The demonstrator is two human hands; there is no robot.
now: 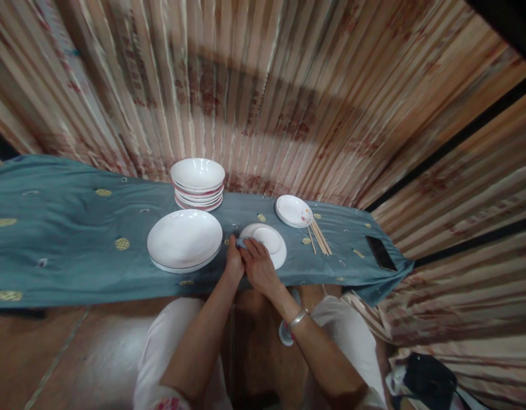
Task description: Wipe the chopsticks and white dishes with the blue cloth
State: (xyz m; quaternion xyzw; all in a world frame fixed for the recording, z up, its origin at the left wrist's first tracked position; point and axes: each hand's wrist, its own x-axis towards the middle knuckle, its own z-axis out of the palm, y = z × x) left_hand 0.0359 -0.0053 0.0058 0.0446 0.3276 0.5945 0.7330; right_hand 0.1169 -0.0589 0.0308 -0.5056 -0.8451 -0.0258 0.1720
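Note:
Both my hands meet at the near left rim of a small white plate (pixel 271 244) lying on a blue-grey cloth (pixel 66 239). My left hand (pixel 233 262) is closed with its fingers curled against the plate's edge. My right hand (pixel 258 265) lies over the rim, fingers bent, beside a small bluish thing (pixel 241 243) pressed between the two hands; I cannot make out what it is. A bracelet sits on my right wrist. A large white plate stack (pixel 184 239) lies just left of my hands.
A stack of white bowls with red rims (pixel 198 183) stands behind the large plates. Another small white plate (pixel 292 210) and several wooden chopsticks (pixel 319 237) lie to the right, a dark phone (pixel 381 253) further right. A striped curtain hangs behind.

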